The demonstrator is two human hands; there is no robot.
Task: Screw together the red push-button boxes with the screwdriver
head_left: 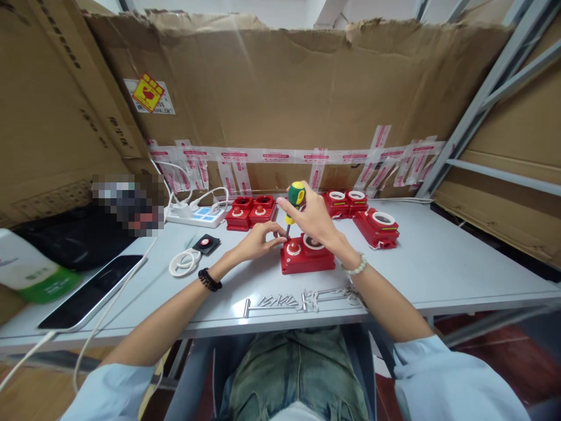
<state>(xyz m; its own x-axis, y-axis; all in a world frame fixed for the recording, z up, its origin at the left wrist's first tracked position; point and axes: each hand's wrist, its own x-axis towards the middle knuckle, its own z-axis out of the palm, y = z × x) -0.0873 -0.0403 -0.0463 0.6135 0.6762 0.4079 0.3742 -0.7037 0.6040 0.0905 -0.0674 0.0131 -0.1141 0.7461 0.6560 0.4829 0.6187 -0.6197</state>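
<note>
My right hand [313,213] is wrapped round a screwdriver [297,194] with a green and yellow handle, held almost upright. Its tip meets the far left corner of a red box [307,264] with a red dome button and a white ring. My left hand [263,241] is at that same corner, thumb and forefinger drawn together beside the screwdriver's shaft; whatever is between them is too small to make out. In front of the box, along the table edge, lie metal rods, screws and small white pieces [280,302].
More red boxes stand behind, left [249,211] and right [376,228]. White rings [184,263] and a black square part [205,243] lie left, near a power strip [197,215]. A phone [92,292] and white cables occupy the far left. Cardboard [280,93] walls the back.
</note>
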